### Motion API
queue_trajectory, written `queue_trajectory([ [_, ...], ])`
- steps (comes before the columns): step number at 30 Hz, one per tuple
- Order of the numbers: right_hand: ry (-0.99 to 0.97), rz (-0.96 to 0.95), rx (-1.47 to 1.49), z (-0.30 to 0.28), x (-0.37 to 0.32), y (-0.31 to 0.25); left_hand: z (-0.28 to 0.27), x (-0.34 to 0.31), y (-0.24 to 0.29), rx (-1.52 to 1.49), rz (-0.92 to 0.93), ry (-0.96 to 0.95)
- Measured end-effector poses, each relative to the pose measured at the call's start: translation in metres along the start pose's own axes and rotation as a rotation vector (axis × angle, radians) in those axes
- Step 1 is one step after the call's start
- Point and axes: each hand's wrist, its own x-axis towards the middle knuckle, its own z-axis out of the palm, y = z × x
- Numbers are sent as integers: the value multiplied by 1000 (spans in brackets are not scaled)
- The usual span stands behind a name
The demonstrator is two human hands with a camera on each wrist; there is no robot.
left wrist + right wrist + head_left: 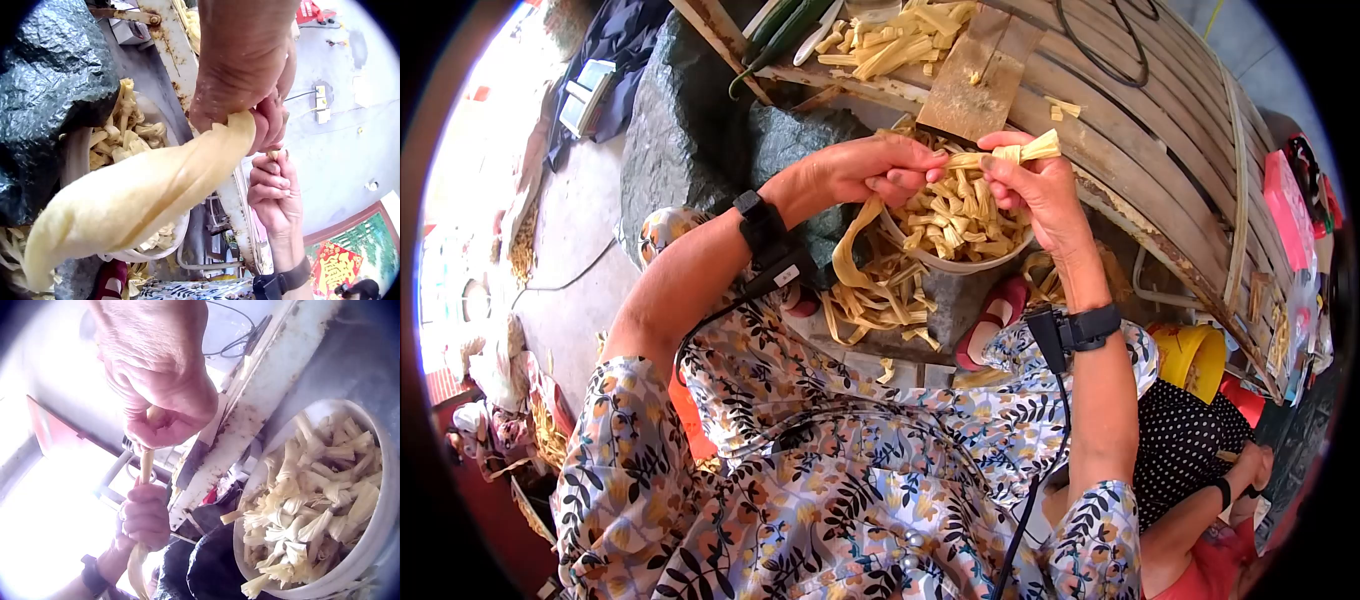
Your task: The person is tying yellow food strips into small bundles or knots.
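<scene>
Over a white bucket, my left hand (890, 168) grips a long, soft, pale yellow strip (144, 194) that looks like tofu skin. Its wide loose end droops below that hand. My right hand (1040, 190) pinches the strip's other end between thumb and fingers, where it is wrapped into a knot with a short layered tuft (1040, 147) sticking out. Between the two hands the strip runs narrow and taut. Many similar knotted pieces (306, 506) fill the white bucket (369, 562) just below.
A slatted wooden bench (1140, 150) with a rusty metal edge stands beyond the bucket, bearing a board (980, 85) and a pile of cut yellow pieces (900, 40). Loose strips (880, 295) lie by the bucket's near side. A dark plastic sheet (685, 140) is at left; another person's arm (1200, 515) is at right.
</scene>
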Motion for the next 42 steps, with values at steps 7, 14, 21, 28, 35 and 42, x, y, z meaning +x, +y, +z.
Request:
queue_trajectory([
  [7,37,0,148,-7,2,-2,-4,0,12,121,53,24],
  [14,254,-138,100,-15,38,-26,-1,7,60,957,419,481],
  [21,375,-279,197,-20,85,-27,-13,45,90,1067,746,789],
  [28,476,-248,55,-24,99,-7,-39,65,83,1029,798,825],
  [35,369,-231,-451,-20,52,-16,-18,33,68,899,654,695],
  [42,222,-455,-630,-4,9,-15,31,22,32,1020,605,522],
])
